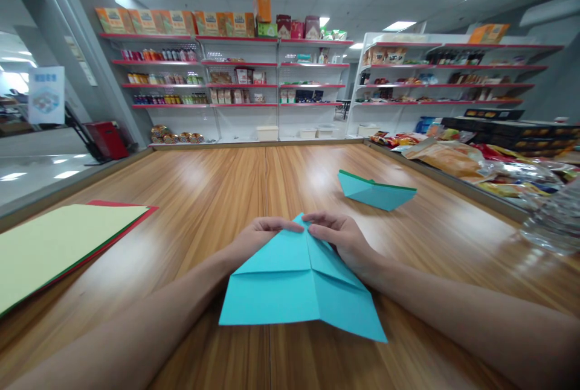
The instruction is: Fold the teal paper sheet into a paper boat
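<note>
A folded sheet of turquoise paper [276, 296] is held up in front of me, its pointed tip facing away. A crease runs down its middle, and two flaps fold in from the tip. My left hand [267, 227] pinches the paper's left edge near the tip, thumb on top and fingers partly hidden behind. On the other side, my right hand [342, 236] grips beside the tip, thumb on the upper face. Farther off to the right, a folded turquoise paper boat shape [378, 192] with a green upper edge rests on the wooden table [217, 179].
At the left lies a stack of coloured paper [67, 245], pale yellow on top with green and red below. A clear plastic container [555, 221] stands at the right edge. Snack packets [453, 157] lie beyond the table's right rim. Stocked shelves [240, 64] line the back.
</note>
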`<state>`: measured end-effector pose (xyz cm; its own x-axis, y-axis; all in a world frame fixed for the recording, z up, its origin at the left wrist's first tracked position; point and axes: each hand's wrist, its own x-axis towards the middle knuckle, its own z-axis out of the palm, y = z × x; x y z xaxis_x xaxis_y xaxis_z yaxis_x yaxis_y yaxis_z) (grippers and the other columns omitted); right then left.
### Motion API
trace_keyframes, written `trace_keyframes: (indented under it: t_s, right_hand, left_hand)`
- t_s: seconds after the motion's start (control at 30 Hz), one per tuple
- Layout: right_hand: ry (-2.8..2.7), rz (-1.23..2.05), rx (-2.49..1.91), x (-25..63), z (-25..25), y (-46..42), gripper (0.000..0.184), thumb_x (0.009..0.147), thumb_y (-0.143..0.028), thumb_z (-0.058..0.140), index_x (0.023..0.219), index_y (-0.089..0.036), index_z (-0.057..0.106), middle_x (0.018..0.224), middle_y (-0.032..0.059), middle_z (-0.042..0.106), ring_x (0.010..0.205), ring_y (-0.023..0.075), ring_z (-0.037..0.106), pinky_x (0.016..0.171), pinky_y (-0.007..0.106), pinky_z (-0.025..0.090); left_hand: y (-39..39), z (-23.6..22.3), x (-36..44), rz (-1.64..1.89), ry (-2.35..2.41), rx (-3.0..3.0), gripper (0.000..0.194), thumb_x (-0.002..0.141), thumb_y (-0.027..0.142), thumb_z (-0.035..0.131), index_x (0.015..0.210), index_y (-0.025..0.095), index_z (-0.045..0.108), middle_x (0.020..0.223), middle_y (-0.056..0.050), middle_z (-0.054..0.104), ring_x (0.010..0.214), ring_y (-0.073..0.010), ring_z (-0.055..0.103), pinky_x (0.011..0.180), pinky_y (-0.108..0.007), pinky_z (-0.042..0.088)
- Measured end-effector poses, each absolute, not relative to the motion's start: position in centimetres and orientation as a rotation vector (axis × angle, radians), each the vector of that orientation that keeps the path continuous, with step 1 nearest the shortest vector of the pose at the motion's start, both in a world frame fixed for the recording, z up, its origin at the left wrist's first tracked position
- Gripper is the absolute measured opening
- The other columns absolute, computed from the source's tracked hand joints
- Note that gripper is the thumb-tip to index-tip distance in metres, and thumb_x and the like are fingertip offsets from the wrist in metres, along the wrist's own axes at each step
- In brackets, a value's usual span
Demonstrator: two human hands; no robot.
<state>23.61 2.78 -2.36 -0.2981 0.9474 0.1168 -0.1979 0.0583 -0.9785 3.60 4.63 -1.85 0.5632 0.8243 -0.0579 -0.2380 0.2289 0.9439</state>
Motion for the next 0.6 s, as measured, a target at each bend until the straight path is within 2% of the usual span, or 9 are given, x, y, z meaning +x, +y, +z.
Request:
trace_keyframes:
  t_s: [0.1, 0.17, 0.23, 0.3, 0.4, 0.5, 0.6]
  right_hand:
    - [-1.358, 1.487, -0.795, 23.5, -2.2, 2.8, 0.048, 0.071, -0.028, 0.074, 0.114, -0.019, 0.057, 0.074, 0.0004, 0.064, 0.059, 0.0094, 0.054, 0.052, 0.020, 0.038]
    - [-1.382, 1.501, -0.807, 23.5, -2.3, 2.8, 0.057, 0.070, -0.028, 0.075, 0.121, -0.020, 0.051, 0.072, -0.0013, 0.062, 0.057, 0.0089, 0.053, 0.050, 0.020, 0.037]
    - [-1.417, 1.493, -0.825, 23.5, -2.3, 2.8, 0.061, 0.069, -0.027, 0.076, 0.123, -0.020, 0.049, 0.069, -0.0027, 0.059, 0.056, 0.0083, 0.052, 0.049, 0.019, 0.036]
    - [-1.454, 1.502, -0.820, 23.5, -2.4, 2.8, 0.060, 0.068, -0.026, 0.077, 0.121, -0.019, 0.051, 0.065, -0.0048, 0.055, 0.053, 0.0071, 0.049, 0.047, 0.018, 0.033]
    - [-1.481, 1.546, -0.801, 23.4, -2.5, 2.8, 0.056, 0.066, -0.025, 0.078, 0.115, -0.017, 0.055, 0.058, -0.0072, 0.049, 0.049, 0.0056, 0.045, 0.045, 0.017, 0.029]
    - [-1.454, 1.614, -0.811, 23.4, -2.7, 3.0, 0.051, 0.064, -0.026, 0.079, 0.109, -0.015, 0.058, 0.061, -0.0047, 0.056, 0.051, 0.0069, 0.049, 0.048, 0.019, 0.034]
    - [-1.423, 1.665, -0.829, 23.5, -2.9, 3.1, 0.038, 0.064, -0.028, 0.079, 0.094, -0.013, 0.063, 0.068, 0.0006, 0.064, 0.054, 0.0094, 0.055, 0.053, 0.022, 0.040]
  left_hand:
    - [4.3, -1.5, 4.0, 0.838, 0.640, 1.001, 0.042, 0.072, 0.029, 0.071, 0.112, 0.018, 0.063, 0.088, -0.007, 0.070, 0.067, -0.0156, 0.064, 0.062, -0.025, 0.049]
    - [3.9, -1.4, 4.1, 0.805, 0.629, 0.957, 0.038, 0.076, 0.034, 0.067, 0.109, 0.016, 0.061, 0.085, -0.009, 0.069, 0.069, -0.0186, 0.065, 0.064, -0.030, 0.051]
    - [3.5, -1.4, 3.9, 0.711, 0.598, 0.994, 0.034, 0.074, 0.030, 0.070, 0.102, 0.013, 0.063, 0.084, -0.010, 0.069, 0.072, -0.0198, 0.066, 0.069, -0.032, 0.052]
    - [3.4, -1.4, 3.6, 0.598, 0.571, 1.076, 0.031, 0.071, 0.021, 0.074, 0.098, 0.009, 0.064, 0.085, -0.011, 0.068, 0.073, -0.0188, 0.066, 0.070, -0.030, 0.051]
    - [3.4, -1.3, 3.1, 0.513, 0.577, 1.144, 0.026, 0.072, 0.020, 0.073, 0.093, 0.006, 0.066, 0.084, -0.012, 0.068, 0.069, -0.0162, 0.065, 0.066, -0.027, 0.051]
    - [3.5, -1.3, 3.1, 0.517, 0.592, 1.189, 0.027, 0.071, 0.019, 0.073, 0.095, 0.008, 0.066, 0.085, -0.011, 0.069, 0.069, -0.0157, 0.065, 0.066, -0.026, 0.050]
    - [3.3, -1.1, 3.4, 0.545, 0.615, 1.209, 0.028, 0.070, 0.021, 0.074, 0.094, 0.010, 0.067, 0.086, -0.011, 0.070, 0.070, -0.0167, 0.065, 0.066, -0.027, 0.050]
